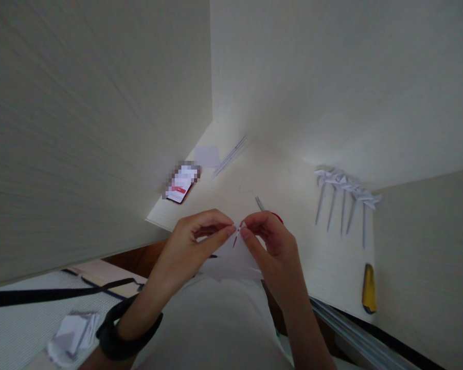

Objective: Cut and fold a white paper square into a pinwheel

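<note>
My left hand (202,236) pinches a piece of white paper (231,264) between thumb and forefinger. Opposite it, my right hand (272,241) is closed in a pinch on the same paper, their fingertips nearly meeting. A thin dark red strip (235,240) shows between the fingertips; I cannot tell whether it is an object or a mark. Just behind my right hand lie scissors (260,204), their red handle partly hidden by it. A short dark tip (213,256) pokes out near the paper's left edge.
Several white paper pinwheels (347,182) on sticks lie at the right, with a yellow utility knife (369,289) nearer me. A lit phone (181,183), a square of paper (206,155) and thin sticks (230,156) are at the left. Folded papers (73,331) rest lower left. Walls enclose the tabletop.
</note>
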Available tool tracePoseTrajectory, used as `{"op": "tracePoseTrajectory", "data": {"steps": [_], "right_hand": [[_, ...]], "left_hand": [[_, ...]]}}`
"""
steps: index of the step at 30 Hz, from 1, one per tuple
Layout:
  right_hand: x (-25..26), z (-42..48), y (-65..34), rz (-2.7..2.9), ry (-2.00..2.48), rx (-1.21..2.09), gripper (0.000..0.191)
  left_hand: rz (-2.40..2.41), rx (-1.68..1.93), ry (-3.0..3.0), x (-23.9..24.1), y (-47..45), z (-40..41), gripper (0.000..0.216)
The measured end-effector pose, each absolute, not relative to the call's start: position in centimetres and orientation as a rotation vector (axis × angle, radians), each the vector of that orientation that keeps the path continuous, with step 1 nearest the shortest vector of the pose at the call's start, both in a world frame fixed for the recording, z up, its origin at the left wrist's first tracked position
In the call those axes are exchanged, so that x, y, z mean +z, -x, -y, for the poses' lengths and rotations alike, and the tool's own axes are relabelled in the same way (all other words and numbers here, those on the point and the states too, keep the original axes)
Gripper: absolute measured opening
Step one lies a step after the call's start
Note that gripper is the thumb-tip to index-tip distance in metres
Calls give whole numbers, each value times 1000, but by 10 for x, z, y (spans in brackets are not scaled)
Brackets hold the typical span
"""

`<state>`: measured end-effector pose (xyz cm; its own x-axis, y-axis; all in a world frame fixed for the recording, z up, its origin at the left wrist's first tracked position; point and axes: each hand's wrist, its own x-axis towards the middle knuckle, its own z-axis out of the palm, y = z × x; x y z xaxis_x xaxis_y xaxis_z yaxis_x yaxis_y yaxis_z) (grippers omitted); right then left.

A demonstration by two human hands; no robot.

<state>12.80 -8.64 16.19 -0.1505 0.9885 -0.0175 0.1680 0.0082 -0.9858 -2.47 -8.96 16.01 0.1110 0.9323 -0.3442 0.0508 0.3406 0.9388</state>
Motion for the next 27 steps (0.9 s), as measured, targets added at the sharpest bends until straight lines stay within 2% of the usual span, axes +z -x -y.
{"op": "tracePoseTrajectory", "data": {"steps": [10,27], "right_hand": [[168,75,-131,1452,1305,1178,17],[179,78,-156,1458,1382,1072,19]], "left_hand": [[-1265,871,-1041,168,20,75,11],[-1171,763,-1136,176,-4,59,12]]}}
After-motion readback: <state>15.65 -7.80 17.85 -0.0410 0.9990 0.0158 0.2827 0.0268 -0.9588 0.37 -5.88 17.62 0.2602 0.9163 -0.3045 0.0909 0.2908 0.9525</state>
